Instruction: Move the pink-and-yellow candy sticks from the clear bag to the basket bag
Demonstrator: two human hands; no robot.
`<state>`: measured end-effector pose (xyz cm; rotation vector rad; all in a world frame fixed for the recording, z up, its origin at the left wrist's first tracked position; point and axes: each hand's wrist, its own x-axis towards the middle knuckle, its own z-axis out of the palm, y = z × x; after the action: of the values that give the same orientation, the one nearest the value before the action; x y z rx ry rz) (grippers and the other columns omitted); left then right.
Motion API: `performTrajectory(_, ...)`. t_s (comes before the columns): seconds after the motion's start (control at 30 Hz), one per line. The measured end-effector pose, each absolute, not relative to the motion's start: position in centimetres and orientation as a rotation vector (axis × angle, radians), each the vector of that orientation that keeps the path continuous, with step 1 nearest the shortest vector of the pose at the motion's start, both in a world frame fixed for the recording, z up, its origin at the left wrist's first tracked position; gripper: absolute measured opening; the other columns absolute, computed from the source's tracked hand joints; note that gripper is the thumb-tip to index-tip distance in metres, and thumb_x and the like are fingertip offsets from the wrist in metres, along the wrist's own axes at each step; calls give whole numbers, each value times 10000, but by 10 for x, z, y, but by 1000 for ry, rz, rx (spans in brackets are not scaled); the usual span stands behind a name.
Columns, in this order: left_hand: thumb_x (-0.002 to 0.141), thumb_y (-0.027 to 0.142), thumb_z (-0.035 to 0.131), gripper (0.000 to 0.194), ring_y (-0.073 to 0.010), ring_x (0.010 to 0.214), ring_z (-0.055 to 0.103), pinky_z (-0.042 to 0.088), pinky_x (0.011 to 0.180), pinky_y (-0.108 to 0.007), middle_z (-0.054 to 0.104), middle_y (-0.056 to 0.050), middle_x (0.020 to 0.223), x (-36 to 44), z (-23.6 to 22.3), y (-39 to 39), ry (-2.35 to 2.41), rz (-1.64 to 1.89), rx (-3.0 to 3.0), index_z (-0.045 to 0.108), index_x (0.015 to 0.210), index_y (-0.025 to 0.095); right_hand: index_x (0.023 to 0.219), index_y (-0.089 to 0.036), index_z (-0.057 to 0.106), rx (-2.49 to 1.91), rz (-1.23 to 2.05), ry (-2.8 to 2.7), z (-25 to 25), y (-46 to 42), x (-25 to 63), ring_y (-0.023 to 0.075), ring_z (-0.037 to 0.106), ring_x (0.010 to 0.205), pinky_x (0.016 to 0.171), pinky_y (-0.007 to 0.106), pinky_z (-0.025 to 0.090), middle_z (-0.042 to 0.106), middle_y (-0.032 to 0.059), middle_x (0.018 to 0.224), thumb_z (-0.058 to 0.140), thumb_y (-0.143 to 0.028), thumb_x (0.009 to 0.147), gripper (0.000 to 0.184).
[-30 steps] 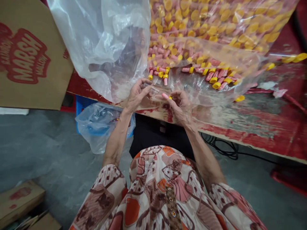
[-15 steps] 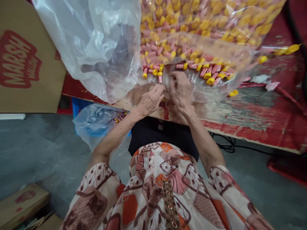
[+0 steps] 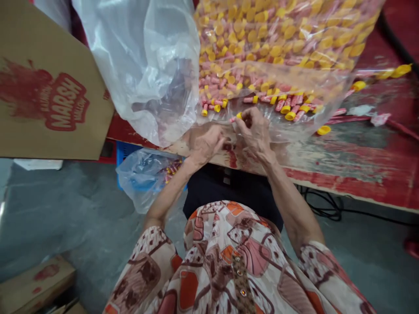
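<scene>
My right hand (image 3: 257,131) pinches a small pink tube with a yellow cap (image 3: 238,117) between thumb and fingers, just over the table's front edge. To its left, my left hand (image 3: 209,141) is closed, fingertips bent together and pointing toward the right hand; whatever they hold, if anything, I cannot make out. Beyond both hands lies a large clear plastic bag (image 3: 291,72) full of the same pink, yellow-capped tubes. Several loose capped tubes (image 3: 290,114) lie at its mouth, and a smaller group (image 3: 212,107) sits nearer my left hand.
A whitish plastic bag (image 3: 163,78) drapes over the table at the left, beside a printed cardboard box (image 3: 55,96). Below the edge, a blue crate (image 3: 124,150) holds a clear bag with small pieces. A yellow cap (image 3: 324,130) lies on the worn red table (image 3: 376,161). Cables (image 3: 327,207) hang underneath.
My right hand has drawn back slightly from the loose tubes and now shows a capped tube in its fingers. The small group near my left hand has fewer tubes. The view has shifted left.
</scene>
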<state>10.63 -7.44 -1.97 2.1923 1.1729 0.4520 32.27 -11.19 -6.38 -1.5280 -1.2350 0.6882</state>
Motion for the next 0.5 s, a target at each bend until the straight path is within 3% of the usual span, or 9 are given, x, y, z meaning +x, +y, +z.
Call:
performTrajectory(0.1, 1080, 305, 740, 95, -249, 998, 746, 600, 927, -346, 725, -68, 1090, 107, -22, -75, 1173, 391, 2222, 673, 1057, 243, 1000, -311, 619, -1465, 714, -1164, -59, -128, 308, 277, 673, 838, 808, 449, 593, 735, 52, 956, 646, -749, 1151, 464)
performTrajectory(0.3, 1071, 214, 615, 82, -261, 1078, 740, 629, 999, -380, 726, -99, 1115, 90, -30, -89, 1201, 611, 2313, 691, 1086, 239, 1014, -303, 640, -1454, 695, -1178, -64, -137, 284, 271, 661, 847, 862, 447, 575, 747, 68, 982, 612, -688, 1172, 417)
performTrajectory(0.5, 947, 105, 641, 423, -261, 1078, 740, 622, 1011, -399, 760, -106, 1303, 48, -29, -51, 1439, 671, 2200, 706, 1339, 250, 1013, -293, 622, -1436, 827, -1226, -85, -136, 278, 281, 699, 876, 826, 438, 624, 741, 57, 950, 572, -793, 1149, 520)
